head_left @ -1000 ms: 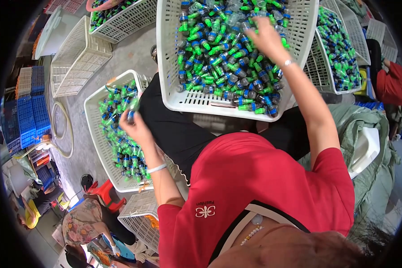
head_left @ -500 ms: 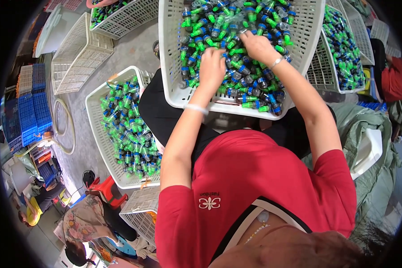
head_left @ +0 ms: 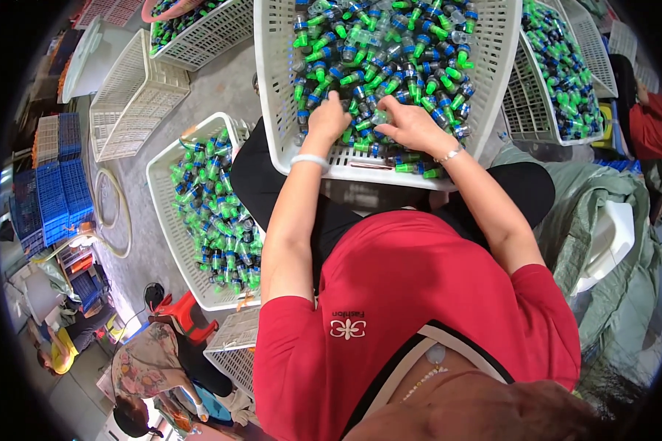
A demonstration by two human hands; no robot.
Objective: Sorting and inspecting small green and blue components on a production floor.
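A white slatted plastic basket (head_left: 493, 81) stands before me, filled with small dark bottles (head_left: 412, 70) that have green tops and blue bands. Over the near left part of the pile is my left hand (head_left: 329, 121), its fingers curled in among the bottles; what they hold, if anything, is hidden. To its right, my right hand (head_left: 412, 126) hovers low over the near part of the pile. Its thumb and forefinger close on a small clear plastic piece (head_left: 379, 117). More clear pieces lie on top of the pile at the far middle.
Another white basket (head_left: 158, 202) of similar bottles stands at my left, and one more (head_left: 509, 117) at the right. A pale empty crate (head_left: 129, 95), a hose (head_left: 125, 235) and stacked blue crates (head_left: 62, 198) are farther left. Green sheeting (head_left: 581, 184) lies right. Other people sit nearby.
Both hands have drawn back toward the basket's near side, the right one also moving left. A clear piece now shows between the right fingers. The view has shifted slightly.
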